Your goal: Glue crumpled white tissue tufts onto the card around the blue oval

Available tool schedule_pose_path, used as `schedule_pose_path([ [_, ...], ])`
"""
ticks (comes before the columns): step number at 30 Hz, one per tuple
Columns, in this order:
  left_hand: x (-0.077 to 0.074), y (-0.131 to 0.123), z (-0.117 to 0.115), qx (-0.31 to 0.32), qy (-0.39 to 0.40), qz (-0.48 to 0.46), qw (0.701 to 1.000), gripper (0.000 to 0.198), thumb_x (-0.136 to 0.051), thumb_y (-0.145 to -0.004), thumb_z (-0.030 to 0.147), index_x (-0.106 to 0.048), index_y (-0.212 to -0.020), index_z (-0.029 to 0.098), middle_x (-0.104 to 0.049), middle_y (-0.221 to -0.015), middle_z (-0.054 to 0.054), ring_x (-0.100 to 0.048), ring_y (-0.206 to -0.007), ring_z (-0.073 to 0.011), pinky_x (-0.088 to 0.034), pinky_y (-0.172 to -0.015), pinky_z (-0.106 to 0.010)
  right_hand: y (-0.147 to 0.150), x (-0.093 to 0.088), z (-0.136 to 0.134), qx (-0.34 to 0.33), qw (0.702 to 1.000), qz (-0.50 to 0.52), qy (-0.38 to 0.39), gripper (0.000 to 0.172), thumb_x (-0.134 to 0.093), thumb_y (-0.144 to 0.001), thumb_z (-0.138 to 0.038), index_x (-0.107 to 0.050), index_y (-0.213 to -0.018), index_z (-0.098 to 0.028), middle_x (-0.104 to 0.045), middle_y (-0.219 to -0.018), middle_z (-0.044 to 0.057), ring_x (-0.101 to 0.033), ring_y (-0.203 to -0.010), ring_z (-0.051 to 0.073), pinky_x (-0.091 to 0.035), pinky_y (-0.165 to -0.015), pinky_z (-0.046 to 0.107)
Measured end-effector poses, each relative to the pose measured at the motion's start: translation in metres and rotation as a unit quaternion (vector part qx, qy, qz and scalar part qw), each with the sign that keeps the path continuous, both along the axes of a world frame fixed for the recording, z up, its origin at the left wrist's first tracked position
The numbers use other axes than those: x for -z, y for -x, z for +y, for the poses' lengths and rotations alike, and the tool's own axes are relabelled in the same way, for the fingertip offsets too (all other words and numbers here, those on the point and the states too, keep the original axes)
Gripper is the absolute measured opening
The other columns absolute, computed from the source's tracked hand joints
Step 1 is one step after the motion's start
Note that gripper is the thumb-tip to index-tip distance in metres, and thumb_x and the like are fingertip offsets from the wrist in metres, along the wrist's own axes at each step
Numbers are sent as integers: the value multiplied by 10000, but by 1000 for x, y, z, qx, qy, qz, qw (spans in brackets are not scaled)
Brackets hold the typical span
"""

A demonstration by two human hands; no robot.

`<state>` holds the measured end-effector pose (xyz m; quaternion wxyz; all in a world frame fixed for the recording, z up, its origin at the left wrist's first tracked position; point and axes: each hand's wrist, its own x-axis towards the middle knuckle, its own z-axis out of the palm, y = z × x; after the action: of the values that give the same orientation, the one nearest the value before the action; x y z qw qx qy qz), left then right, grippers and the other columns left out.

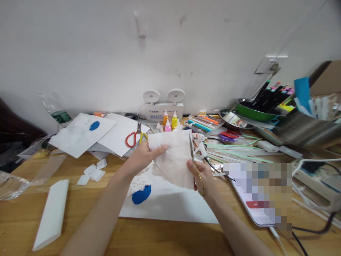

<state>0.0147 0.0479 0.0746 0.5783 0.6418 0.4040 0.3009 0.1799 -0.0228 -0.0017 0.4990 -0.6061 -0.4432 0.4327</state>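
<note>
My left hand [144,155] pinches the left side of a thin white sheet [174,156], thumb on top, held up above the table. In my right hand [205,176] is a pair of scissors [199,179] with a gold-coloured handle. Their blades point away from me along the sheet's right edge; whether they are cutting into it I cannot tell. Below the sheet lies a large white paper [170,209] on the table. On that paper are a blue oval patch [141,195] and a crumbly white patch [138,182], partly hidden by the held sheet.
At left lie a folded white paper [52,213] and several small white squares [93,172]. Red-and-yellow-handled scissors [131,139] rest on papers behind my left hand. A phone [253,199] with a cable lies at right. Paint bottles [174,121] and a glue gun [201,149] stand or lie behind.
</note>
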Motion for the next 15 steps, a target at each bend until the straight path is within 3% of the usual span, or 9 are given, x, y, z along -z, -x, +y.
schedule_pose_path([
  [15, 1, 0, 1, -18, -6, -13, 1000, 431, -597, -714, 435, -613, -1015, 127, -676, -969, -98, -609, -926, -242, -504, -738, -299, 2, 0, 1, 4, 1000, 14, 20, 535, -505, -628, -678, -376, -429, -198, -360, -259, -50, -347, -224, 76, -231, -243, 184],
])
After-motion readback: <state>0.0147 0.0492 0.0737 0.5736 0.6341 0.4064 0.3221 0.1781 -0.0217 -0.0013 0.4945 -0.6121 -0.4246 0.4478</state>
